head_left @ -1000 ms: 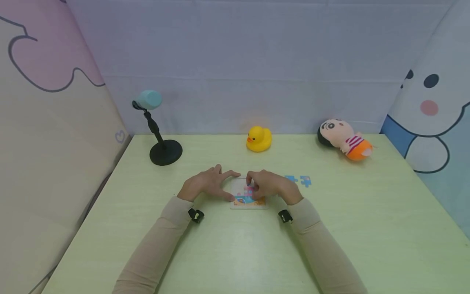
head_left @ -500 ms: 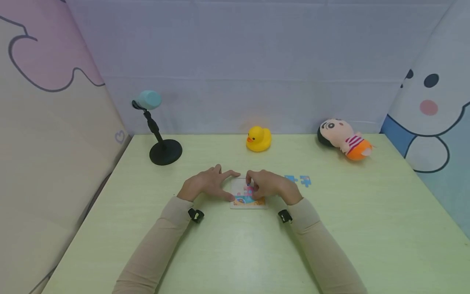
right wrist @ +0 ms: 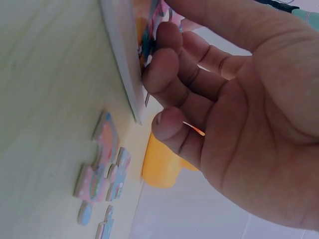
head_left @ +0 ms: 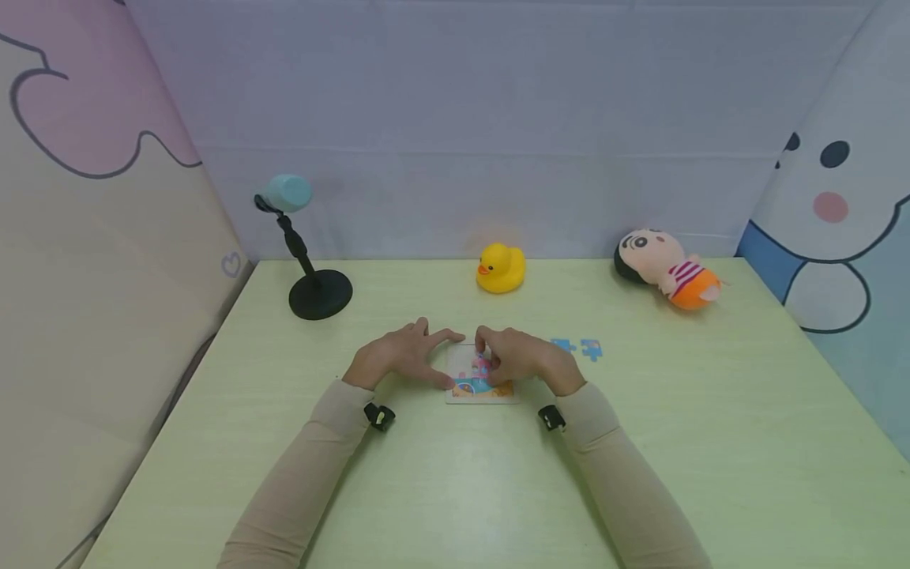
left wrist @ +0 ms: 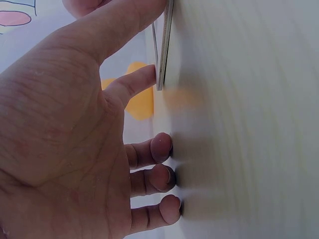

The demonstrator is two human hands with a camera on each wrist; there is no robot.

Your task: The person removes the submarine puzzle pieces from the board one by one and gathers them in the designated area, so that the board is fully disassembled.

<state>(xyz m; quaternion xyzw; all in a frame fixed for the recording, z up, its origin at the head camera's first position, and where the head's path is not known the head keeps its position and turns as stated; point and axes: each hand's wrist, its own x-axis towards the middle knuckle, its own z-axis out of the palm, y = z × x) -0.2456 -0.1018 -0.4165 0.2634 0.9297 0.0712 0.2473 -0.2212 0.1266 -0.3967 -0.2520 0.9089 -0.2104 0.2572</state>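
Note:
A small square puzzle board [head_left: 460, 357] lies flat between both hands, its lower part filled with colourful picture pieces and its upper left bare. My left hand [head_left: 411, 353] spreads its thumb and index finger along the board's left side, touching it; in the left wrist view the other fingertips [left wrist: 160, 178] rest on the table. Over the board's right half, my right hand [head_left: 522, 356] pinches a pink and blue puzzle piece [head_left: 481, 366] between thumb and index finger. That piece is partly hidden by the fingers. Loose puzzle pieces [head_left: 592, 349] lie just right of the right hand.
A yellow rubber duck [head_left: 502, 269] sits behind the board near the table's back edge. A black stand with a light blue head [head_left: 320, 294] is at back left. At back right lies a plush doll [head_left: 668, 273]. A pale curtain [head_left: 469, 158] hangs behind the table.
The pinched puzzle piece has shifted and turned slightly over the board, with the right fingers moving a little. The left hand and the loose pieces stay put.

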